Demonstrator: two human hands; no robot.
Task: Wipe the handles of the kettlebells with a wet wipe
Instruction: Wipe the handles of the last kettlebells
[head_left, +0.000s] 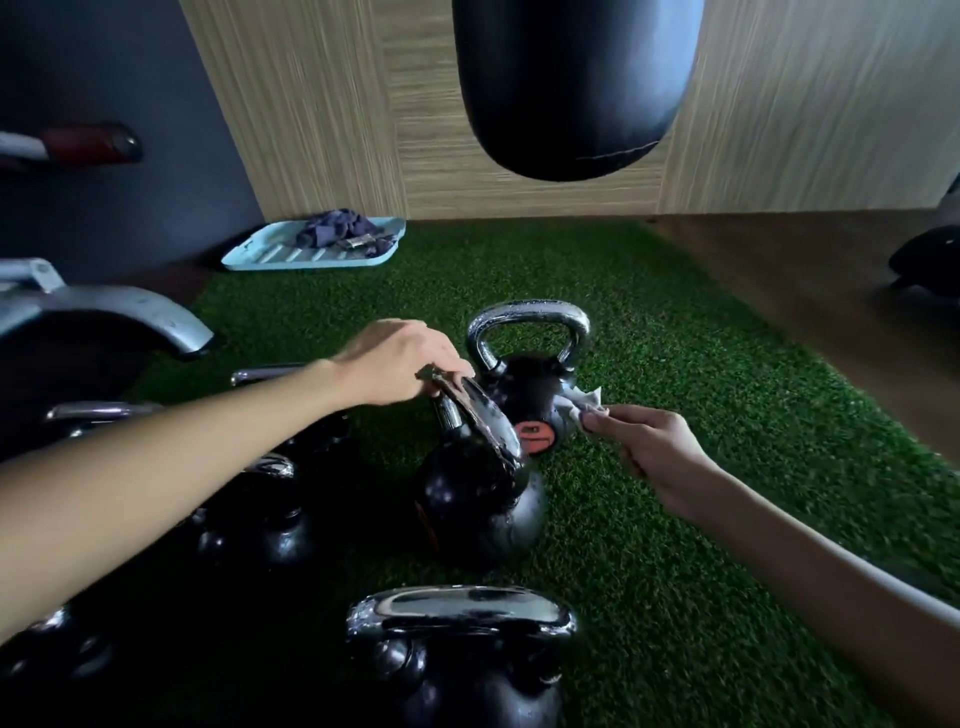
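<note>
Left hand (400, 361): grips the middle kettlebell's handle (480, 415), tilting it.
Right hand (652, 457): pinches wet wipe (582, 408) beside far kettlebell (527, 374).

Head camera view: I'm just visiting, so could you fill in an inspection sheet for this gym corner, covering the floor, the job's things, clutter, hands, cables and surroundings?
Surface: green turf, with wooden floor beside it on the right.
Job's things: far kettlebell upright; middle kettlebell leaning; near kettlebell; white wet wipe.
Clutter: light-blue tray holding a dark cloth.
Hands: left hand grips the middle kettlebell's handle; right hand pinches the wet wipe in its fingers.
Cables: nothing seen.
Surroundings: black punching bag hanging before a wood-panel wall; more kettlebells at left.
</note>
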